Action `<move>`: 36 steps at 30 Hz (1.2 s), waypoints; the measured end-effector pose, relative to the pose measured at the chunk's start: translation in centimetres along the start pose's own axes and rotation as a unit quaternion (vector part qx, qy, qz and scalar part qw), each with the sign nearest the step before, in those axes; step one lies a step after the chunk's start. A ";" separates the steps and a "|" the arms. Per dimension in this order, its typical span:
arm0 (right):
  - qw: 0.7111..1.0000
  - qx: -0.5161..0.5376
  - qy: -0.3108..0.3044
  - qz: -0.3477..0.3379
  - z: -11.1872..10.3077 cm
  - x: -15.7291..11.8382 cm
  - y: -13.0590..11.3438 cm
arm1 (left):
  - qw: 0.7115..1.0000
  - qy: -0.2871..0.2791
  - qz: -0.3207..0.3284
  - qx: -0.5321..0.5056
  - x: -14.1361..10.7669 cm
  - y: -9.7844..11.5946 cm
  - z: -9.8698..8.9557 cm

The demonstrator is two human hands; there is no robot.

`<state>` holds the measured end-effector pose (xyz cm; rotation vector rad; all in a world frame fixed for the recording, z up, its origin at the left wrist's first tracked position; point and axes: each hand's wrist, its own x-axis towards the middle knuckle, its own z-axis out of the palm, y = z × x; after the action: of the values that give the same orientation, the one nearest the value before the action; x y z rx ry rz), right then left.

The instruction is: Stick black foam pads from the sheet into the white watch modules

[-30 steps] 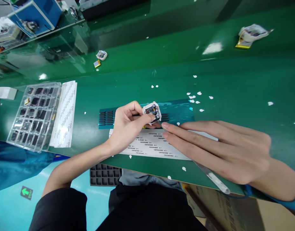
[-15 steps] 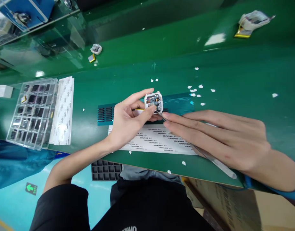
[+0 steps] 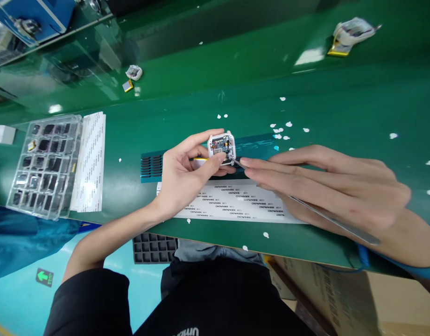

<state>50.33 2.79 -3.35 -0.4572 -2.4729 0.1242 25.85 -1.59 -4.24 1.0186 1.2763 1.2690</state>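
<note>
My left hand [image 3: 181, 175] has a tight grip on a small white case [image 3: 221, 146], just above the green bench [image 3: 341, 116]. My right hand [image 3: 335, 186] pinches thin metal tweezers [image 3: 327, 217]; their tip touches the case. A white label sheet [image 3: 232, 203] lies under both hands. A clear parts tray [image 3: 43, 163] sits far left.

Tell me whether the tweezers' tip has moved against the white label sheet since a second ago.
Yes. The tweezers in the right hand lifted off the label sheet; their tip now reaches the white module held in the left hand.
</note>
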 end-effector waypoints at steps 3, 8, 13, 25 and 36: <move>1.000 -0.010 -0.004 0.003 0.4 -0.2 0.2 | 1.000 -0.003 -0.014 -0.012 0.3 0.0 -0.1; 0.996 -0.044 0.080 -0.024 1.4 -0.8 0.8 | 0.999 -0.022 -0.015 -0.017 0.5 -0.1 -0.3; 0.994 -0.050 0.087 -0.043 1.4 -0.5 1.0 | 0.999 -0.027 0.006 0.025 2.9 -0.9 -1.5; 0.983 -0.068 0.125 -0.117 1.8 0.1 2.1 | 0.797 0.211 0.045 0.564 16.8 3.6 -14.8; 0.975 -0.110 0.136 -0.135 1.7 0.4 2.1 | 0.797 0.310 -0.040 0.517 20.8 3.2 -17.5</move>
<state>49.63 4.89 -4.94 -0.2081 -2.2583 -0.3057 5.82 17.07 -4.46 1.2734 2.6604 0.7847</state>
